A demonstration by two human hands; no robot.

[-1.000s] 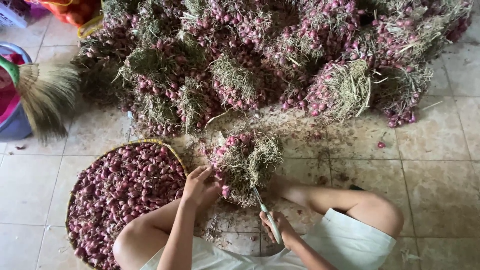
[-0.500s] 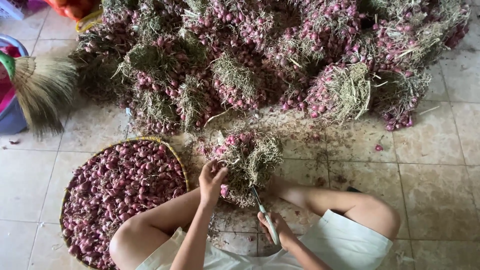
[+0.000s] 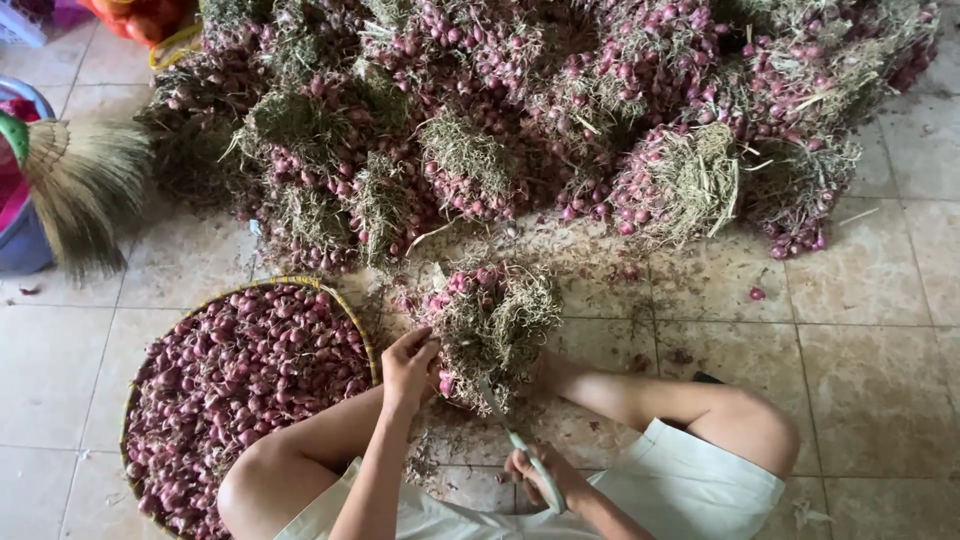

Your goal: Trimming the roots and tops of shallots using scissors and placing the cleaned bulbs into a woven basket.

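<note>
Beige tiled floor [image 3: 880, 330], littered with dry husk. Big pile of bundled shallots [image 3: 560, 110] along top, straw broom [image 3: 85, 185] left. Left hand [image 3: 408, 365] pinches the shallot bunch [image 3: 490, 320] lying between the knees; right hand [image 3: 540, 475] is clenched around a knife [image 3: 520, 445]. Round basket [image 3: 355, 310] of loose shallots is just left. Versus earlier: left hand shifted slightly rightward into the bunch; knife much the same.
</note>
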